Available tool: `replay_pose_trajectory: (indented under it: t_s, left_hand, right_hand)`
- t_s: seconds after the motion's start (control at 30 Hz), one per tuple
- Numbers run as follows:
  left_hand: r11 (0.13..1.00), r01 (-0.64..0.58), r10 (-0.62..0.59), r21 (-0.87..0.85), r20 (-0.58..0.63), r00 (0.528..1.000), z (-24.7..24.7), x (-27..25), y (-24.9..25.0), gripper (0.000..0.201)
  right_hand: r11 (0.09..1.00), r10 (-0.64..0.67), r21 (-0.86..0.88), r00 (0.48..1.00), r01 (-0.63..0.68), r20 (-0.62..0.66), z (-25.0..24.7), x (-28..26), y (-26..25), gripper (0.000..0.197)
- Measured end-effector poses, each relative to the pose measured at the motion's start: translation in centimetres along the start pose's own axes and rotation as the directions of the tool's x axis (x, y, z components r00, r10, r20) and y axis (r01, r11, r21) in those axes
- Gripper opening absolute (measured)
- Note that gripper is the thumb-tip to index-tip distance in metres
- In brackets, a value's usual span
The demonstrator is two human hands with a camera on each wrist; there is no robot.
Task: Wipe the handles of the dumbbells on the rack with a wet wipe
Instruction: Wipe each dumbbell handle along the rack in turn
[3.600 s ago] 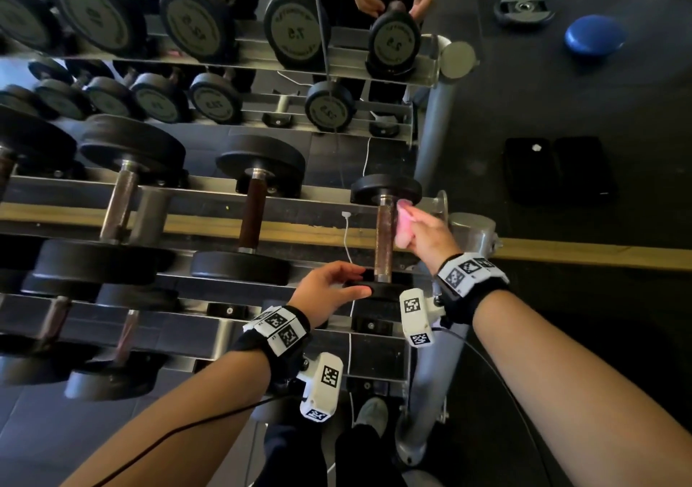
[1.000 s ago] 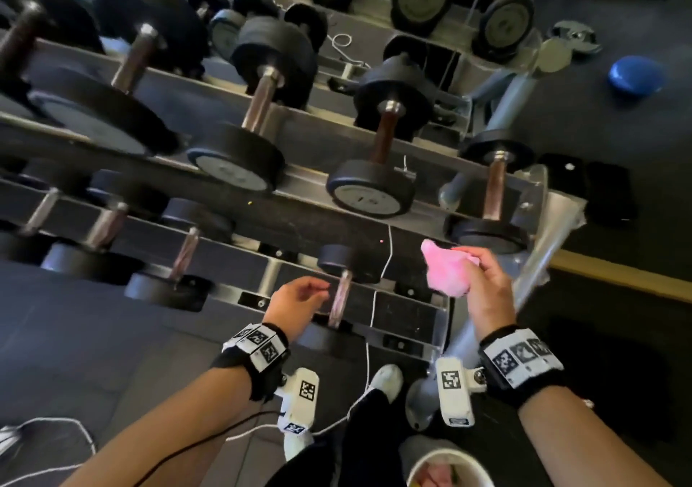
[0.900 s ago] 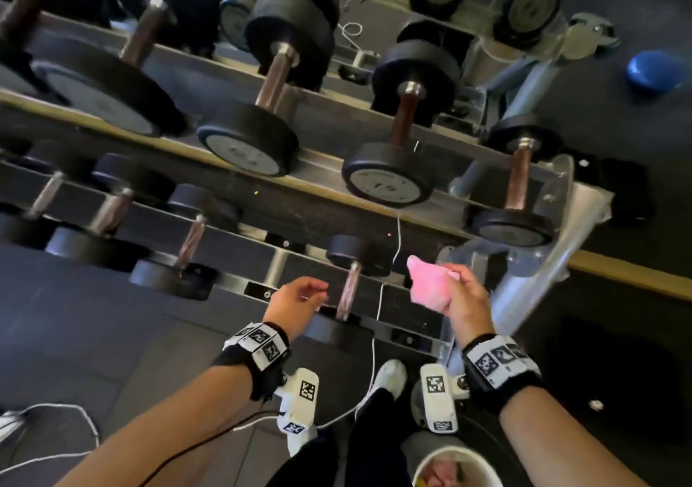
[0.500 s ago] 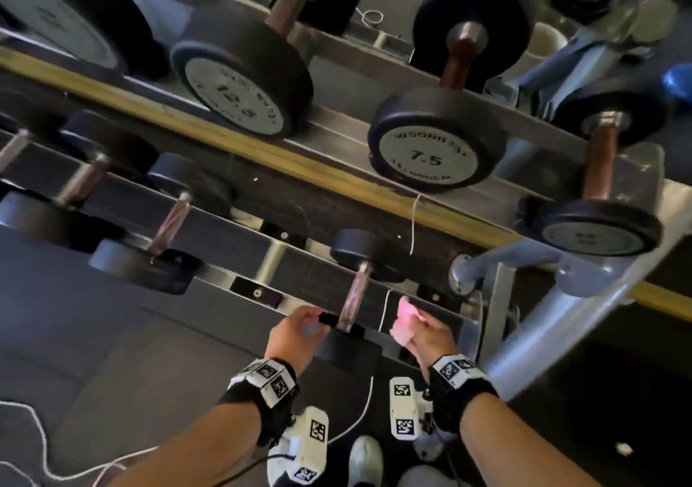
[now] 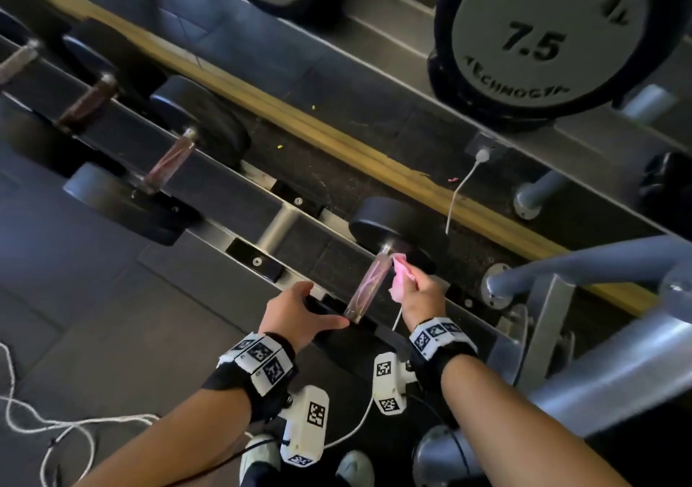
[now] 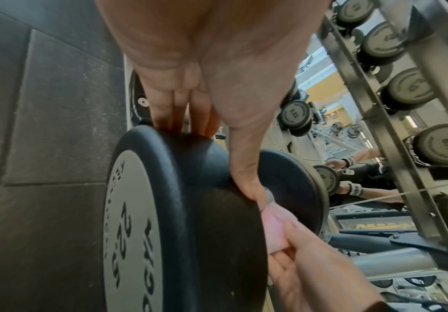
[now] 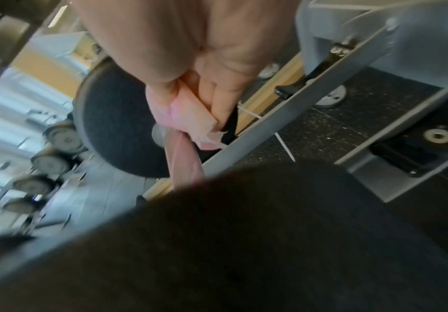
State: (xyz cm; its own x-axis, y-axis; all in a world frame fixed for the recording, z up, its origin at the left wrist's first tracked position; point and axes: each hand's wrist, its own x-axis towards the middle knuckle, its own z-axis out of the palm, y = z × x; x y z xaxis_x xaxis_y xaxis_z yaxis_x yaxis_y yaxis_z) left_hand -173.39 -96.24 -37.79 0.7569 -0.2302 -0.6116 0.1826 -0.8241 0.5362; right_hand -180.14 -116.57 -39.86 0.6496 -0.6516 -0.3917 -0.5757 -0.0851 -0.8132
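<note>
A small dumbbell lies on the rack's lowest shelf, its shiny handle (image 5: 366, 287) running from the near head up to the far head (image 5: 393, 224). My left hand (image 5: 299, 312) grips the near head (image 6: 169, 211), with its fingers (image 6: 180, 114) over the rim and the thumb across the other side. My right hand (image 5: 417, 297) pinches a crumpled pink wet wipe (image 5: 398, 280) and holds it against the right side of the handle, near the far end. In the right wrist view the wipe (image 7: 190, 120) touches the handle (image 7: 184, 158).
To the left on the same shelf lie more small dumbbells (image 5: 168, 160). The shelf above carries a 7.5 dumbbell (image 5: 539, 37). A grey rack upright (image 5: 599, 366) stands to my right. A thin white cord (image 5: 458, 194) hangs behind, and white cable (image 5: 37, 423) lies on the floor.
Both hands dropped from the upper shelf to the lowest one. The left hand took hold of the small dumbbell's near head, and the right brought the wipe to its handle. The view moved closer.
</note>
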Motion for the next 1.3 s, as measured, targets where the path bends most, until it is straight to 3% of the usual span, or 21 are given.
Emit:
replay_pose_trajectory:
  t_s: [0.17,0.3,0.43,0.53,0.67,0.73,0.83,1.0,1.07,1.1,1.2,1.27,1.3]
  left_hand:
    - [0.999,-0.025,0.024,0.022,0.009,1.0,-0.4,0.6,0.1,0.103]
    - [1.0,-0.014,0.014,0.017,0.003,1.0,-0.4,0.5,0.0,0.099]
    - [1.0,0.004,-0.004,-0.007,0.005,1.0,-0.4,0.1,0.0,0.098]
    - [0.998,0.023,-0.022,-0.054,0.016,1.0,-0.3,-0.2,0.0,0.098]
    - [0.997,0.021,-0.018,-0.075,0.03,0.999,-0.2,-0.1,-0.2,0.098]
    - [0.997,0.015,-0.014,-0.08,0.024,1.0,0.0,-0.1,-0.4,0.097]
    - [0.997,0.01,-0.01,-0.073,-0.003,1.0,0.2,-0.2,-0.7,0.097]
    - [0.995,0.015,-0.017,-0.096,-0.018,1.0,0.3,-0.5,-0.6,0.096]
    - [0.993,0.023,-0.025,-0.117,-0.014,1.0,0.4,-0.8,-0.4,0.096]
    - [0.991,0.029,-0.03,-0.128,-0.012,0.999,0.4,-0.9,-0.4,0.096]
    - [0.988,0.04,-0.041,-0.152,-0.003,0.999,0.4,-1.0,-0.4,0.097]
    - [0.985,0.043,-0.044,-0.17,-0.002,0.999,0.4,-1.0,-0.5,0.097]
    - [0.983,0.043,-0.045,-0.178,-0.004,0.999,0.5,-1.0,-0.5,0.097]
  right_hand:
    - [0.994,-0.07,-0.073,0.984,0.083,0.165,1.7,0.2,0.8,0.037]
    - [0.968,-0.085,-0.195,0.936,0.159,0.34,0.9,-1.3,1.8,0.036]
    - [0.983,0.095,-0.184,0.868,-0.004,0.487,0.1,-3.2,1.7,0.029]
    - [0.987,0.12,-0.152,0.873,-0.054,0.473,-1.1,-2.9,0.2,0.019]
    - [0.999,0.041,-0.026,0.966,-0.035,0.255,-2.0,-0.8,-1.8,0.023]
    - [0.987,-0.011,-0.151,0.96,0.055,0.281,-1.3,-0.1,-1.7,0.03]
    - [0.869,-0.059,-0.418,0.896,0.263,0.441,-0.1,-0.1,-0.3,0.034]
    - [0.86,0.102,-0.481,0.869,0.167,0.484,0.0,-1.5,0.3,0.028]
    - [0.864,0.129,-0.469,0.822,0.182,0.555,-0.5,-1.8,-0.7,0.023]
    - [0.864,0.115,-0.464,0.822,0.194,0.558,-0.6,-1.5,-1.6,0.022]
    - [0.905,0.094,-0.416,0.908,0.094,0.408,-0.8,-0.5,-4.7,0.051]
    - [0.904,-0.019,-0.391,0.929,0.174,0.37,-0.4,0.5,-5.8,0.037]
    - [0.867,-0.083,-0.419,0.909,0.268,0.409,-0.5,0.7,-6.1,0.024]
